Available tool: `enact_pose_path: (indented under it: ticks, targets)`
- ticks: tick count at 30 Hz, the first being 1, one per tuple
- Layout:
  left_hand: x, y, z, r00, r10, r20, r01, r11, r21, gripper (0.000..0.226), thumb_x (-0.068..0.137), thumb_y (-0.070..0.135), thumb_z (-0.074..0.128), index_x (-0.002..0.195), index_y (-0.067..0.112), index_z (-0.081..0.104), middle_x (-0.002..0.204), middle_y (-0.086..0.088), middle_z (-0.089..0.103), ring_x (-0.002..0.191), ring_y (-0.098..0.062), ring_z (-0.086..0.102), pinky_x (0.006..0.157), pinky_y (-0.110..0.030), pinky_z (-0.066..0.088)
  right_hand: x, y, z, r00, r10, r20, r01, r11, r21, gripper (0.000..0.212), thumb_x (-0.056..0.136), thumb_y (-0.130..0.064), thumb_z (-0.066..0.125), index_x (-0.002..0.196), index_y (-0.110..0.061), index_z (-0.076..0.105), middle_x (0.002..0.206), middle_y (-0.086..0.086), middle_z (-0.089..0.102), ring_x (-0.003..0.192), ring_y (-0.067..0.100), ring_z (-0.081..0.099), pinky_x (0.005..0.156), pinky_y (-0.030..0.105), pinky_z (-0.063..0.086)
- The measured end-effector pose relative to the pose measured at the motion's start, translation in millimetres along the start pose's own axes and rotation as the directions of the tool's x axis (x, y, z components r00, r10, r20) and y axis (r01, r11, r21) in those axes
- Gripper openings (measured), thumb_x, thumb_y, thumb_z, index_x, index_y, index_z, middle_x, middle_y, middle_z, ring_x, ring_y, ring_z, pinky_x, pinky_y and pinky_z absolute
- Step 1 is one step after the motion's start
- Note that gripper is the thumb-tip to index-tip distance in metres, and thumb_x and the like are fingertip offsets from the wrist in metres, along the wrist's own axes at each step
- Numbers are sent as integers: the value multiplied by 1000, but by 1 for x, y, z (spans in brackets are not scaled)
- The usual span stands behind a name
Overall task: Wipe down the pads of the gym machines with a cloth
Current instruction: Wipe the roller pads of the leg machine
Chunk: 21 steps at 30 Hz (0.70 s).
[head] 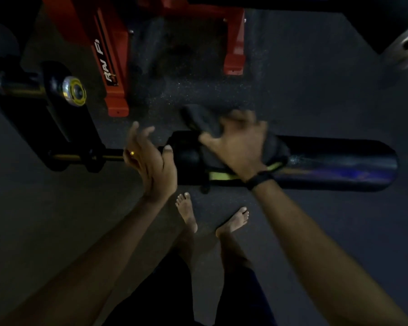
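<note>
head view: cloth on the roller pad, wipe in hand, footing and grip are my worries

from the head camera i see my right hand spread flat over the dark cloth, fingers straight, pressing it onto the black roller pad near its left end; my left hand hangs loose just beside that end, fingers relaxed and holding nothing, thumb close to the pad's end cap. i judge the cloth could slide off, since it is only pressed, not gripped, and a fold trails over the far side. the pad may roll under the push and take the cloth with it. bare feet stand right beneath the pad, near the red frame, so a stubbed toe is possible.
</note>
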<state>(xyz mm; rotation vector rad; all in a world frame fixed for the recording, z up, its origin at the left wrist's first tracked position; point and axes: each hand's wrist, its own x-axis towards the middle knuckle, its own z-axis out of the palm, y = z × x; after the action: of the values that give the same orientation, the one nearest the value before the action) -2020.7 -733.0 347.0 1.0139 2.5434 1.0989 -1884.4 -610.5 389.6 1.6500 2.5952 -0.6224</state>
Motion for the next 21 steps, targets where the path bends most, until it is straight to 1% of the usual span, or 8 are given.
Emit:
enact_pose_path:
  ticks: [2, 3, 6, 8, 10, 14, 18, 21]
  targets:
    - [18, 20, 2, 998, -27, 61, 24, 999, 38, 39, 91, 29, 49, 125, 11, 55, 139, -1, 49, 134, -11, 39, 117, -47, 14, -5, 58, -23, 986, 138, -92, -146, 985, -91, 61, 78, -72, 47, 102, -21, 71, 107, 8, 66, 110, 32, 54, 86, 44, 33]
    - [28, 28, 7, 987, -75, 140, 63, 994, 86, 37, 95, 34, 47, 123, 12, 58, 133, 0, 53, 132, -14, 43, 119, -51, 11, -7, 87, -33, 972, 206, -110, -222, 962, -159, 67, 77, -74, 43, 102, -18, 71, 108, 12, 67, 110, 35, 54, 89, 47, 35]
    - [45, 44, 19, 848, -334, 411, 208, 924, 322, 52, 101, 54, 37, 114, 14, 67, 119, -5, 66, 129, -27, 49, 119, -59, 1, -7, 156, -59, 912, 398, -97, -409, 871, -272, 89, 73, -81, 36, 112, -9, 69, 116, 21, 61, 116, 41, 48, 96, 57, 37]
    - [44, 45, 23, 828, -380, 413, 202, 888, 413, 56, 100, 58, 37, 109, 14, 70, 109, -7, 71, 123, -29, 56, 119, -59, 0, -5, 174, -68, 859, 497, -120, -511, 830, -222, 93, 66, -81, 37, 111, -5, 68, 116, 25, 61, 119, 42, 46, 100, 61, 36]
    - [40, 47, 22, 870, -340, 357, 176, 891, 419, 52, 101, 54, 39, 108, 13, 71, 105, -9, 72, 117, -30, 60, 120, -58, 3, -4, 171, -67, 842, 521, -137, -539, 815, -214, 85, 72, -75, 44, 110, -3, 68, 118, 27, 59, 121, 41, 45, 101, 60, 34]
    - [21, 38, 16, 952, -146, 267, 66, 955, 289, 41, 103, 43, 42, 112, 14, 69, 101, -8, 73, 114, -27, 61, 118, -54, 9, -10, 117, -46, 879, 422, -222, -464, 863, -198, 69, 83, -68, 53, 102, -4, 69, 111, 22, 61, 114, 39, 49, 92, 54, 35]
    - [-10, 11, 20, 989, 101, 104, -116, 983, 142, 43, 102, 41, 40, 122, 14, 66, 123, -1, 69, 123, -20, 56, 112, -52, 16, -20, 17, -9, 950, 210, -232, -260, 942, -212, 54, 82, -67, 48, 93, -19, 71, 102, 9, 65, 105, 35, 56, 87, 49, 36]
    - [-17, -8, 28, 987, 156, 35, -159, 975, 155, 30, 95, 24, 66, 123, 11, 64, 130, -3, 64, 133, -20, 49, 110, -50, 18, -9, -61, 17, 986, -8, -168, -24, 982, -188, 48, 85, -67, 47, 95, -26, 70, 101, 2, 62, 105, 29, 53, 85, 45, 36]
